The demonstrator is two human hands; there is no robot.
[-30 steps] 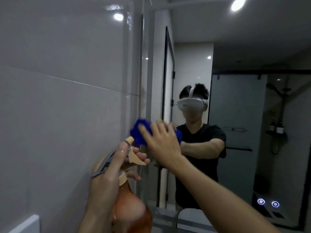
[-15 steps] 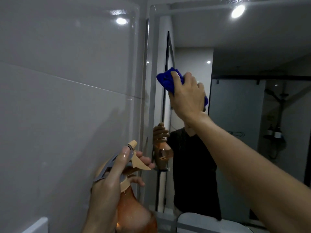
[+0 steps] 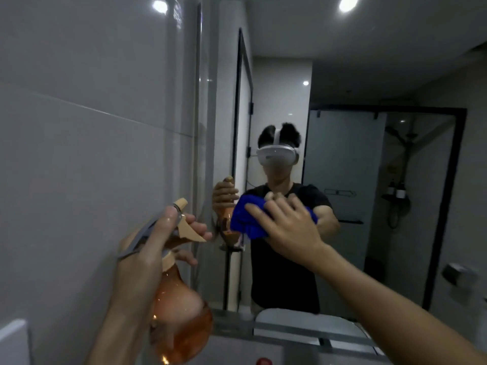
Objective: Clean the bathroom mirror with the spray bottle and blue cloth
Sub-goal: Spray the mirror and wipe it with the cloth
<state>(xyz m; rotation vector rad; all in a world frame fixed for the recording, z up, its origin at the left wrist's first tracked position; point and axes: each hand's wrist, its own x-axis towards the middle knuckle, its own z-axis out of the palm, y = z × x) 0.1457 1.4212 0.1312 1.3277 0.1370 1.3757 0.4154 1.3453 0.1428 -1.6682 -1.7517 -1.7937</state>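
At far left, a glossy grey tiled wall [image 3: 79,127] with one horizontal grout line runs up to the edge of the mirror [image 3: 342,75]. A white rectangular fitting [image 3: 13,341] shows at the lower-left corner. In front of the tiles, the left hand [image 3: 142,254] is wrapped firmly around the neck of the spray bottle [image 3: 181,320], a rounded, translucent amber vessel with a tan nozzle and a grey trigger lever; the index finger lies along the lever and the remaining fingers curl under the nozzle. The bottle is upright and held just beside the mirror's left edge, covering part of the lower wall. To the right, the blue cloth [image 3: 247,219], soft and bunched into folds, is pressed flat against the glass at mid height. The right hand [image 3: 287,227] lies over it with fingers spread, the palm pinning the cloth to the surface. The mirror reflects the person in a dark shirt and a dark-framed shower enclosure [image 3: 382,180]. A small red object [image 3: 262,361] is visible at the bottom edge.
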